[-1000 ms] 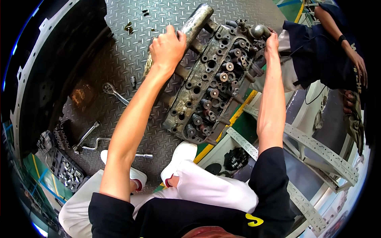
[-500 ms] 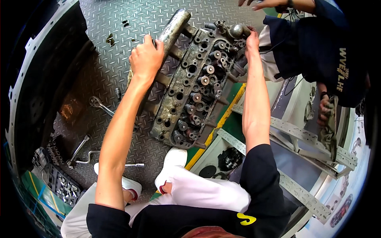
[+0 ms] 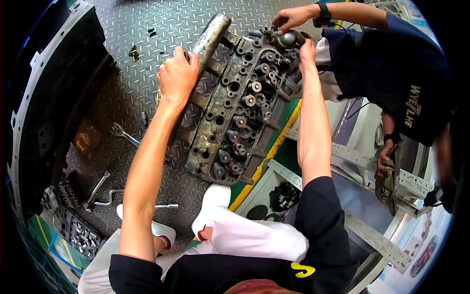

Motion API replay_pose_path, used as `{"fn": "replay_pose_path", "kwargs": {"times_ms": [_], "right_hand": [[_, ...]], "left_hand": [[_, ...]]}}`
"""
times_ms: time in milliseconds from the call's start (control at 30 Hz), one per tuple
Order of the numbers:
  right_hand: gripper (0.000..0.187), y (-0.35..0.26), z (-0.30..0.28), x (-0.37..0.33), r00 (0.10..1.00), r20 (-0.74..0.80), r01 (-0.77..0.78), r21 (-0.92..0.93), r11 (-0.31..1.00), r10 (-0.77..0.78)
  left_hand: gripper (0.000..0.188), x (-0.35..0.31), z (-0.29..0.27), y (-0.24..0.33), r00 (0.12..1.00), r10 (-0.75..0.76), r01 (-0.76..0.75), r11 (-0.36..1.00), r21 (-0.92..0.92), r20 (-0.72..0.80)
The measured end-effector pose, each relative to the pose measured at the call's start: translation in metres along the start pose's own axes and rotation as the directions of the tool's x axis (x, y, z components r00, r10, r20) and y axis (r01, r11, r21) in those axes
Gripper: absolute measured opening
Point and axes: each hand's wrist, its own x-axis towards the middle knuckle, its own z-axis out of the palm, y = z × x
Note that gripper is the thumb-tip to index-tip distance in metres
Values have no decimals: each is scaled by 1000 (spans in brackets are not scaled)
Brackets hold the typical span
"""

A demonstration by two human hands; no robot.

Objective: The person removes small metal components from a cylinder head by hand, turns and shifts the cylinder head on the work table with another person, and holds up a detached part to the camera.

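A greasy cylinder head (image 3: 230, 105) with rows of valve springs lies slantwise on the metal floor before me. Along its left side runs a thick manifold pipe (image 3: 210, 36), joined to it by short branches. My left hand (image 3: 177, 76) is closed round this pipe, its fingertips partly hidden. At the far right end, my right hand (image 3: 307, 53) grips the edge beside a rounded metal housing (image 3: 287, 39); the exact hold is partly covered. A co-worker's hand (image 3: 293, 18) reaches onto the same housing from the right.
Left on the floor are a ratchet wrench (image 3: 125, 133), a socket (image 3: 144, 119), further wrenches (image 3: 99, 186) and an open socket set (image 3: 81, 235). A dark curved panel (image 3: 49, 122) stands far left. Right are a perforated metal frame (image 3: 372, 171) and the co-worker holding a dirty rag (image 3: 389, 186).
The co-worker has leaned in, and one of their hands has come down onto the rounded housing. Their rag-holding hand has moved lower and leftward. My hands keep their hold.
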Motion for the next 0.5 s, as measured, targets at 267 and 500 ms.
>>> {"fn": "replay_pose_path", "kwargs": {"times_ms": [267, 500], "right_hand": [[43, -3, -9, 5, 990, 133, -41, -111, 993, 56], [60, -12, -15, -57, 969, -79, 186, -401, 897, -236]], "left_hand": [[37, 10, 15, -30, 999, -4, 2, 999, -34, -50], [35, 12, 16, -39, 999, 14, -15, 999, -43, -32]]}}
